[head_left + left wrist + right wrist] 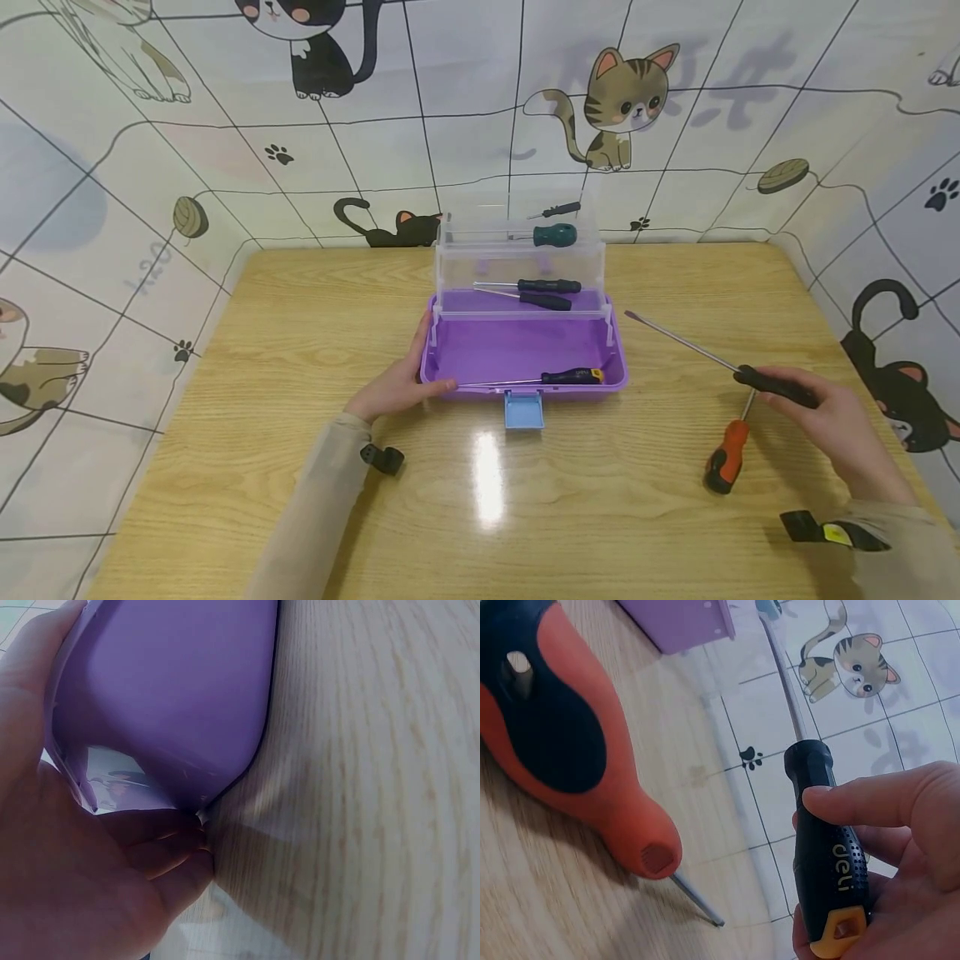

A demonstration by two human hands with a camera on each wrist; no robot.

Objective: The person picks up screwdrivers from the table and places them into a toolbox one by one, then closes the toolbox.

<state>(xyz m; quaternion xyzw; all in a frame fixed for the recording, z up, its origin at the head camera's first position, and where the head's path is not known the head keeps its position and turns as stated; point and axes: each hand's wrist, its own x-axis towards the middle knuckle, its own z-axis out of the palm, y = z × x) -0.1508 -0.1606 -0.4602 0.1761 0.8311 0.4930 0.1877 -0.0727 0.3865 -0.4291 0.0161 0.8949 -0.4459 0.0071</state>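
Note:
My left hand (399, 387) grips the left front corner of a purple toolbox (525, 392), thumb at the front rim and fingers (169, 840) along its side. My right hand (832, 417) holds a flat-tip screwdriver (772, 385) by its black handle, which shows a yellow end in the right wrist view. Its shaft points up and left, toward the box. Under that shaft, an orange and black screwdriver (727, 458) lies on the table. Inside the box's front rests a black and yellow screwdriver (572, 377).
Clear trays (450, 275) stand raised at the back of the box. They carry black screwdrivers (546, 301), a green stubby screwdriver (555, 236) and a small black one (562, 209). A blue latch (523, 411) hangs down in front. Cat-print sheeting (480, 150) borders the wooden table (615, 500).

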